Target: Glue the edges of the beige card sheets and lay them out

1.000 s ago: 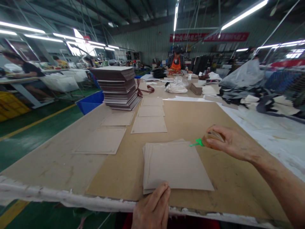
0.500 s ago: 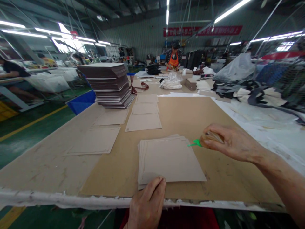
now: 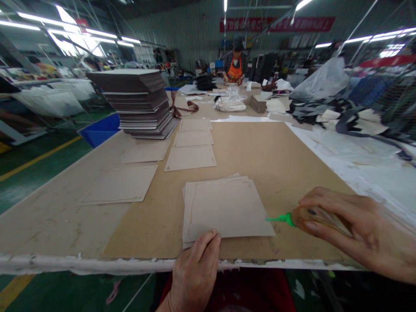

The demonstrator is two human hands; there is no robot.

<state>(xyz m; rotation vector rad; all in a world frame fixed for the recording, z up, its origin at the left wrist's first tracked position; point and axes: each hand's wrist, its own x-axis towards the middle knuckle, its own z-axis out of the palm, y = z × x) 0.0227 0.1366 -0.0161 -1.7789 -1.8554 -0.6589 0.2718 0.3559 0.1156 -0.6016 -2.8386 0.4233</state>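
A small stack of grey-brown card sheets (image 3: 224, 207) lies near the front edge of the table (image 3: 279, 160). My left hand (image 3: 195, 271) rests at that edge, its fingers together and pressing down on the stack's near corner. My right hand (image 3: 357, 232) is closed round a glue bottle (image 3: 313, 216) with a green nozzle (image 3: 280, 219). The nozzle tip points left and touches the stack's right front corner.
Single card sheets (image 3: 191, 157) lie in rows further up the table, behind them a tall pile of dark boards (image 3: 138, 102). A blue bin (image 3: 100, 129) stands at the left. Fabric scraps (image 3: 351, 117) are heaped at the right. A person in an orange apron (image 3: 234, 69) works at the far end.
My right hand has drawn the glue bottle down the stack's right edge, from the far right corner to the near right corner. My left hand has stayed on the stack's near corner.
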